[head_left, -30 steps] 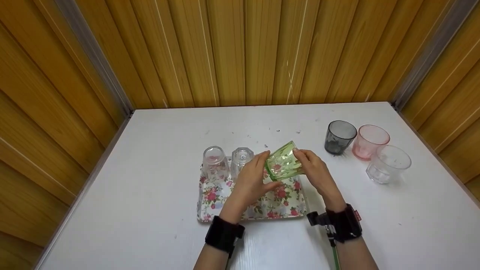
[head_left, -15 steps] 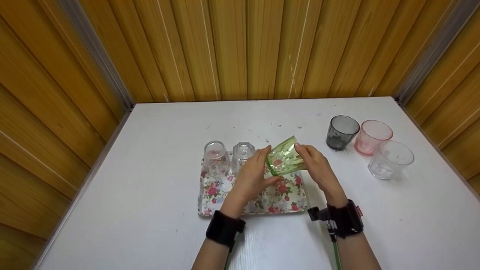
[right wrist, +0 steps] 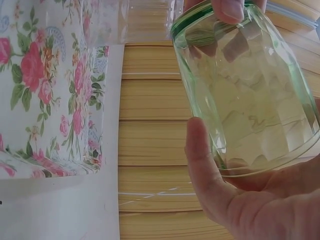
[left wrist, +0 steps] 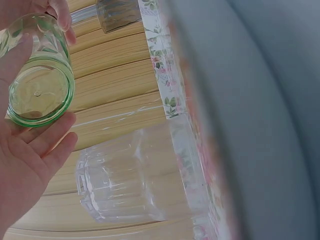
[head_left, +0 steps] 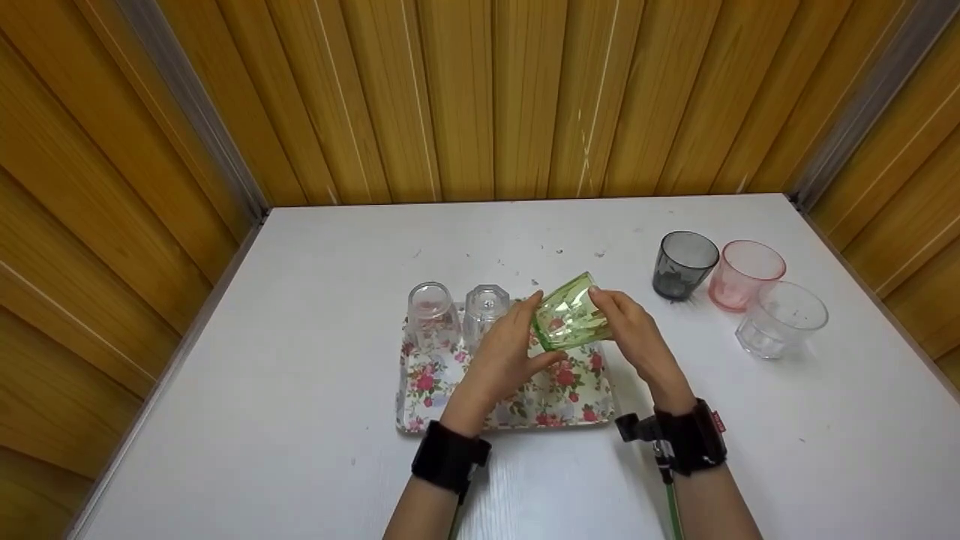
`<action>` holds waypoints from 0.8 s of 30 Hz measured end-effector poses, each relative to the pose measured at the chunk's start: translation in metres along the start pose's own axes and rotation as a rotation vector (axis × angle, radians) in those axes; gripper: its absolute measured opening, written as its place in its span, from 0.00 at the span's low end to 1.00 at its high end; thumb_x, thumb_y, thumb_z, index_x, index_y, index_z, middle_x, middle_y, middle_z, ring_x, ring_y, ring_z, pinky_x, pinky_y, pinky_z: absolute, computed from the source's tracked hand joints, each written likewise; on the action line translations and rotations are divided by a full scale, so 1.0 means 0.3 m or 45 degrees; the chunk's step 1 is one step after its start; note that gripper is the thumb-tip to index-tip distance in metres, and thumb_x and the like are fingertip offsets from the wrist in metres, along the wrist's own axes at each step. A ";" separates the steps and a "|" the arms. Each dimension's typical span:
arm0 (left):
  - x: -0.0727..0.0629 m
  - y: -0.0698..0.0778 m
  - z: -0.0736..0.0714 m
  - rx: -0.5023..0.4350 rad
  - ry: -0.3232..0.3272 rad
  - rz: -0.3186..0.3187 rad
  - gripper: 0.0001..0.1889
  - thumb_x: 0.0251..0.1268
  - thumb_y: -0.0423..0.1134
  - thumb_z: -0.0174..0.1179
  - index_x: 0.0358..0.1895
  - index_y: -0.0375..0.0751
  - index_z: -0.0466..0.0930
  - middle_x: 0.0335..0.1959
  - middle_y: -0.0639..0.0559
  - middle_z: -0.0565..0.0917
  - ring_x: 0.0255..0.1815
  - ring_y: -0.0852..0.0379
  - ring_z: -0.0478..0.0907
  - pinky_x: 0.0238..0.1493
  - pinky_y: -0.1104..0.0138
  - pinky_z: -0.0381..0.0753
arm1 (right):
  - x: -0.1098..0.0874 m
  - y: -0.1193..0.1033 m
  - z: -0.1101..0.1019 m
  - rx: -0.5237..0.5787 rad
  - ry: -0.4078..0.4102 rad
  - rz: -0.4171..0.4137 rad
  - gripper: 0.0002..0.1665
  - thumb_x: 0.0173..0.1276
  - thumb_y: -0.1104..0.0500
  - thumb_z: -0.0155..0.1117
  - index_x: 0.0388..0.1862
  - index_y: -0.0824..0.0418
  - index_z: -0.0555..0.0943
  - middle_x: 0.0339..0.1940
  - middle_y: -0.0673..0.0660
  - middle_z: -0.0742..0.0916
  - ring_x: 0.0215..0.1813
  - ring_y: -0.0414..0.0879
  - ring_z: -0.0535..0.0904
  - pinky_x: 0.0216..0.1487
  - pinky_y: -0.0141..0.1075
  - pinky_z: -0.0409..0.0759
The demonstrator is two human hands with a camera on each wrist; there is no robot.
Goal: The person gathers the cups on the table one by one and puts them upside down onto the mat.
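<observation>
A clear green drinking glass point(head_left: 574, 315) is held tilted above the floral tray point(head_left: 517, 416), between my two hands. My left hand point(head_left: 506, 345) holds it at the base end, its thumb on one side and fingers on the other. At the rim end, my right hand point(head_left: 634, 330) grips it with thumb and fingers. The left wrist view shows the round base of the green glass point(left wrist: 40, 92) facing the camera. Two clear glasses stand upside down on the tray's left part: a smooth one point(head_left: 431, 319) and a faceted one point(head_left: 480, 307), partly hidden by my left hand.
To the right, on the white table point(head_left: 300, 322), a grey glass point(head_left: 682, 266), a pink glass point(head_left: 742, 277) and a clear glass point(head_left: 780, 322) stand upright, close together. Wood-patterned walls point(head_left: 517, 97) enclose the back and sides.
The head view has shifted slightly, so the scene sits a little higher. Both hands keep their hold on the green glass; its facets and reflections look slightly different, as if turned a little.
</observation>
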State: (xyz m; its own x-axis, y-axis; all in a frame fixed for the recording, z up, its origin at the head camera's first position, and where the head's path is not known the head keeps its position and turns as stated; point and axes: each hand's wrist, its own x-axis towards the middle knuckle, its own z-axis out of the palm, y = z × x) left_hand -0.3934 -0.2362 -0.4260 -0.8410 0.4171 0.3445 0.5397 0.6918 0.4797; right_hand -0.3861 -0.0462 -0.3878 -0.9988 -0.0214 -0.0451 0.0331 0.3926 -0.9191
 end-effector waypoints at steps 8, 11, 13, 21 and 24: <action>-0.001 0.001 -0.005 -0.019 -0.004 0.001 0.47 0.49 0.54 0.65 0.69 0.41 0.51 0.64 0.45 0.66 0.64 0.47 0.64 0.64 0.58 0.63 | 0.002 0.006 0.003 0.056 -0.008 -0.016 0.37 0.69 0.38 0.41 0.60 0.68 0.67 0.50 0.66 0.78 0.51 0.55 0.76 0.52 0.43 0.75; 0.000 0.003 -0.008 -0.012 -0.003 0.002 0.47 0.49 0.55 0.64 0.69 0.41 0.51 0.63 0.45 0.67 0.63 0.49 0.66 0.63 0.60 0.65 | 0.001 0.006 0.003 0.054 -0.005 -0.019 0.37 0.69 0.39 0.41 0.60 0.68 0.67 0.50 0.66 0.78 0.51 0.54 0.75 0.52 0.43 0.75; 0.000 0.003 -0.009 -0.009 0.001 0.008 0.47 0.49 0.55 0.64 0.69 0.41 0.51 0.62 0.45 0.69 0.61 0.50 0.68 0.62 0.61 0.67 | 0.000 0.006 0.004 0.050 0.000 -0.020 0.37 0.70 0.39 0.41 0.60 0.68 0.67 0.50 0.65 0.78 0.51 0.54 0.75 0.52 0.43 0.75; -0.001 0.001 -0.008 0.001 0.028 0.038 0.46 0.49 0.56 0.63 0.69 0.40 0.52 0.59 0.47 0.71 0.58 0.53 0.71 0.60 0.65 0.69 | -0.006 -0.001 0.003 0.049 0.002 -0.014 0.34 0.71 0.41 0.39 0.59 0.67 0.68 0.48 0.64 0.79 0.49 0.51 0.75 0.51 0.41 0.75; -0.001 0.000 -0.011 0.002 0.042 0.054 0.46 0.49 0.56 0.63 0.69 0.39 0.52 0.59 0.47 0.71 0.57 0.53 0.71 0.59 0.65 0.70 | -0.005 -0.001 0.002 0.048 -0.007 -0.020 0.35 0.71 0.40 0.39 0.61 0.68 0.67 0.50 0.65 0.78 0.51 0.53 0.74 0.53 0.44 0.74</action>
State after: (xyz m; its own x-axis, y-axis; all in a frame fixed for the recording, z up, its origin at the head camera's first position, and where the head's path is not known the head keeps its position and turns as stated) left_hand -0.3930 -0.2383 -0.4236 -0.8158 0.4264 0.3908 0.5745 0.6749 0.4630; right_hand -0.3845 -0.0467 -0.3878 -0.9989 -0.0321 -0.0328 0.0192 0.3576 -0.9337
